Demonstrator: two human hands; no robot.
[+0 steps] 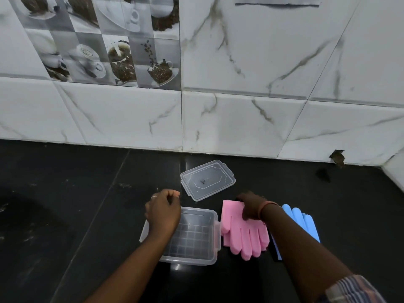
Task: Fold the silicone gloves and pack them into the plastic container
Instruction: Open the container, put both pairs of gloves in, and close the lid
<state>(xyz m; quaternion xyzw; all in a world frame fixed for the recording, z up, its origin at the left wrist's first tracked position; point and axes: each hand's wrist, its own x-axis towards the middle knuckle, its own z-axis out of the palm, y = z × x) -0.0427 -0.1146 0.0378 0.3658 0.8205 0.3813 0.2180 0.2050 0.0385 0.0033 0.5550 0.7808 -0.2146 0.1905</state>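
A clear plastic container (203, 256) stands open and empty on the black counter. Its clear lid (207, 179) lies flat just behind it. Pink silicone gloves (244, 235) lie stacked to the right of the container, fingers pointing toward me. My right hand (250, 207) grips their cuff end. Blue gloves (302, 219) lie further right, partly hidden under my right forearm. My left hand (162, 212) hovers over the container's back left corner, fingers curled with nothing in them.
The black counter (65, 204) runs back to a white marble-tiled wall (240, 119). A chipped hole (337, 157) shows at the wall's base on the right.
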